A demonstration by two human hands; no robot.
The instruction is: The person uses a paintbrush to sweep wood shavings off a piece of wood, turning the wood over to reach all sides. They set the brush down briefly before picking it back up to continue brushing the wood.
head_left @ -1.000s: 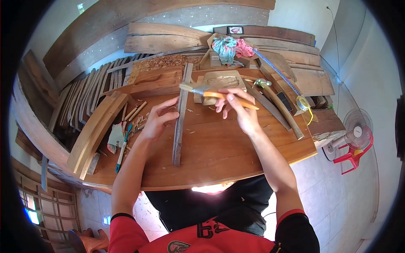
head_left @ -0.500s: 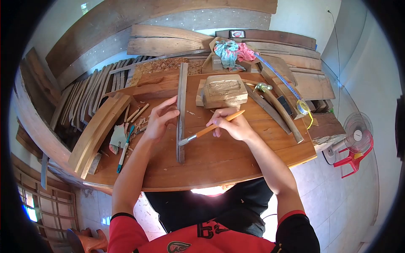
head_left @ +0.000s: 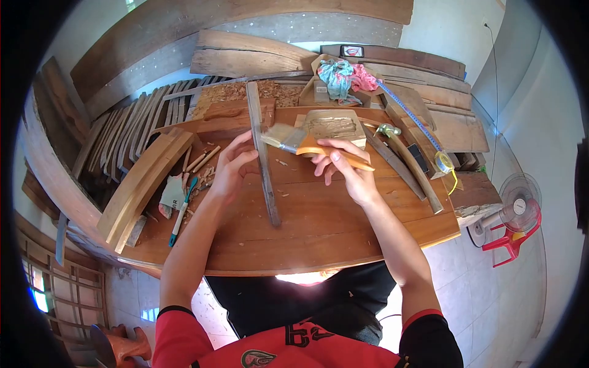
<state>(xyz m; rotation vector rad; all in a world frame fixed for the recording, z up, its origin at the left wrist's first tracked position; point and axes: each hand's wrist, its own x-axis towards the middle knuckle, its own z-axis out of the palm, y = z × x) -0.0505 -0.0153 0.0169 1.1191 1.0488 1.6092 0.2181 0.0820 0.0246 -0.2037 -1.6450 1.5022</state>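
My left hand (head_left: 232, 167) grips a long, narrow wooden strip (head_left: 265, 178) at its left side, thumb and fingers near its middle. The strip leans, its upper end tipped a little left. In my right hand (head_left: 350, 168) is a paintbrush (head_left: 313, 147) with an orange handle, fingers closed around the handle. Its wide, pale bristles point left and overlap the strip's upper half. Behind the brush sits a carved wooden block (head_left: 334, 126) on the wooden table (head_left: 319, 245).
Left on the table are curved wooden pieces (head_left: 144, 187), a teal-handled tool (head_left: 183, 214), a cloth (head_left: 172, 196) and shavings. To the right lie a hammer (head_left: 412, 168), a dark flat piece (head_left: 388, 161) and a tape measure (head_left: 443, 162). A fan (head_left: 519, 205) stands beyond the table.
My right hand has raised the paintbrush and turned it, so its broad face shows and the bristles sit higher. The strip's upper end has tilted left.
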